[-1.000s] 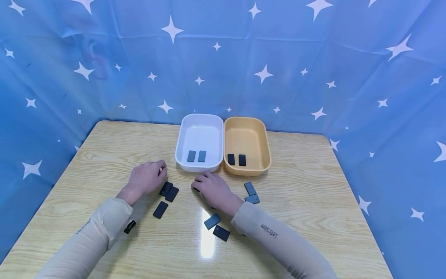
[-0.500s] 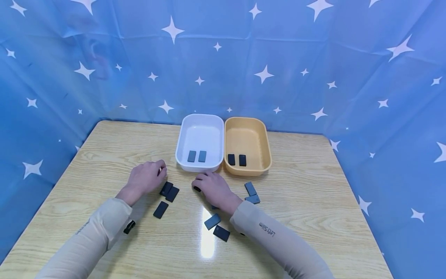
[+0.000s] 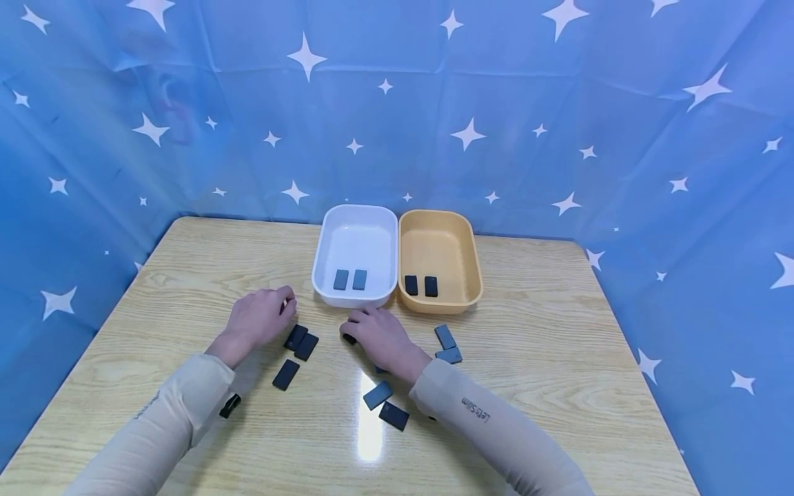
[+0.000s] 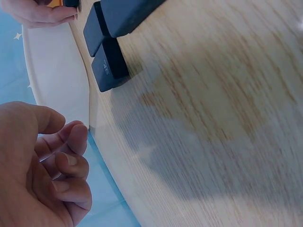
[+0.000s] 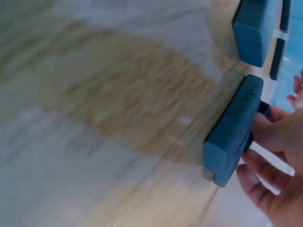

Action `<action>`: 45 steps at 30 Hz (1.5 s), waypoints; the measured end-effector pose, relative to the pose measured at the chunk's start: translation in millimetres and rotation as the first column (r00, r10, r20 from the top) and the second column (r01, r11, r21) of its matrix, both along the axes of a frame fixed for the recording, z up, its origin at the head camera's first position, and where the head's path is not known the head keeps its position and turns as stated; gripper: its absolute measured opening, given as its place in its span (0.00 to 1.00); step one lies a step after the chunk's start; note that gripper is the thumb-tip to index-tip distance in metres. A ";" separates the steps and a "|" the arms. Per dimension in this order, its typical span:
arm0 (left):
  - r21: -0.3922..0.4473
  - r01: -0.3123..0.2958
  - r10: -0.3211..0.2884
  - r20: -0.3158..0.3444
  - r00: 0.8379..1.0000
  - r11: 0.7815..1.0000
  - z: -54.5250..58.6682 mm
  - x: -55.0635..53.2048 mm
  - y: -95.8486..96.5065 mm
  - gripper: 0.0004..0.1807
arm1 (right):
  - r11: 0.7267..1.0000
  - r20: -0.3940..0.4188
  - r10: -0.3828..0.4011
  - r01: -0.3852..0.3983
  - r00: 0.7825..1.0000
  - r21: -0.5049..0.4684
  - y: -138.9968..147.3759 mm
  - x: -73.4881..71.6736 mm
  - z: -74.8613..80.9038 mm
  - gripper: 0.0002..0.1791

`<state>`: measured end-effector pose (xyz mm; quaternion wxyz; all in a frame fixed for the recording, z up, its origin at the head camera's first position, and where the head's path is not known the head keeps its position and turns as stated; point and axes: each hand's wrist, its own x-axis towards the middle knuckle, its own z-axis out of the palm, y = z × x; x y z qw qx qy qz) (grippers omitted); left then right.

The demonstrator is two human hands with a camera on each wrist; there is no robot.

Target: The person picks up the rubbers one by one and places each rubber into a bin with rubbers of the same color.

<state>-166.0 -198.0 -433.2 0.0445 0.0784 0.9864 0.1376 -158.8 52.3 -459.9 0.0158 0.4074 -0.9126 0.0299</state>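
Note:
My left hand hovers at the left, beyond a group of small black rectangular blocks. Its fingers curl loosely around nothing, as the left wrist view shows. In front of the white bin, my right hand pinches a black block between thumb and fingers. Blue-grey blocks appear in front of that hand in the right wrist view, overlapping the held one. One blue-grey block is mostly hidden beneath the right wrist.
Two blue-grey blocks lie in the white bin; two black ones lie in the adjoining yellow bin. Loose blue-grey blocks rest right of my right hand. Another blue-grey block and a black block lie nearer. A starred blue curtain borders the table.

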 end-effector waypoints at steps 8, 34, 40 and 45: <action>0.001 -0.003 0.003 -0.006 1.000 1.000 -1.6 0.8 -0.2 0.14 | 1.000 0.011 -0.006 0.006 1.000 0.012 4.5 3.3 10.1 0.22; 0.014 0.005 -0.005 -0.005 1.000 1.000 -3.4 4.0 -5.6 0.14 | 0.998 -0.057 0.009 -0.012 0.998 -0.054 39.6 22.6 53.1 0.16; 0.010 0.006 -0.006 0.000 1.000 1.000 -3.9 4.1 -5.0 0.14 | 0.997 -0.072 -0.062 0.058 0.996 -0.049 52.0 22.0 59.4 0.15; 0.007 0.007 -0.007 0.000 1.000 1.000 -4.7 3.8 -4.6 0.14 | 0.988 -0.059 -0.134 0.129 0.989 -0.080 64.1 18.5 64.8 0.12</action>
